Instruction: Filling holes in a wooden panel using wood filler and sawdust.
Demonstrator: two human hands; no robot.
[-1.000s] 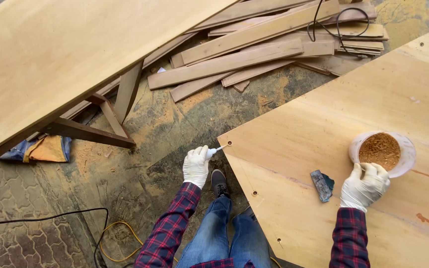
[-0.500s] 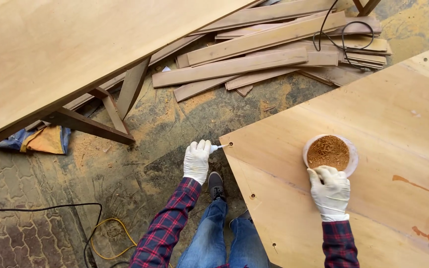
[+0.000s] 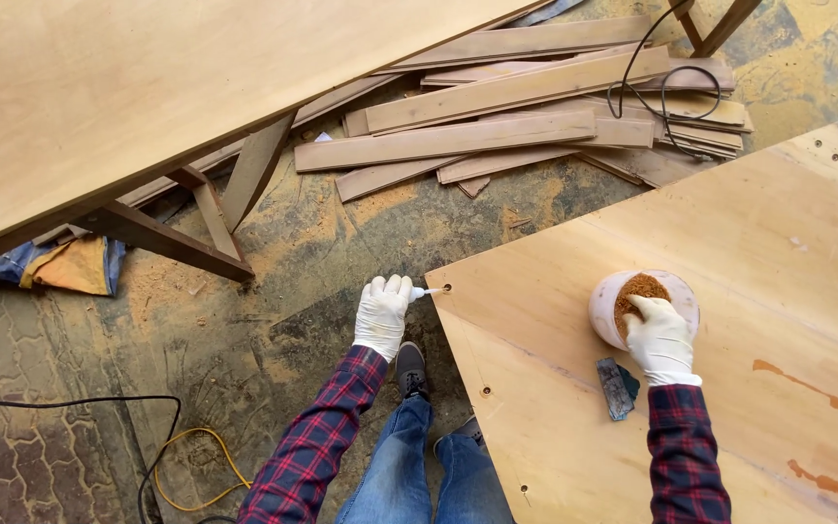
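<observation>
My left hand (image 3: 381,314), in a white glove, grips a small white tube (image 3: 428,291) whose tip rests at a hole near the corner of a plywood panel (image 3: 729,252). My right hand (image 3: 660,337), also gloved, reaches into a white bowl (image 3: 605,309) of brown sawdust that stands on the panel. Its fingers are in the sawdust. A small dark scraper (image 3: 618,388) lies on the panel just left of my right wrist. Several more small holes run along the panel's left edge.
A large board on a wooden trestle (image 3: 196,209) fills the upper left. Loose wooden planks (image 3: 497,126) and a black cable (image 3: 666,92) lie on the dusty ground beyond the panel. A yellow cord (image 3: 196,466) and a black cord (image 3: 60,400) trail at lower left. My legs stand beside the panel.
My right hand has moved from the bowl's rim into the sawdust. The view has shifted right, so the panel and bowl sit further left. My left hand stays at the corner hole.
</observation>
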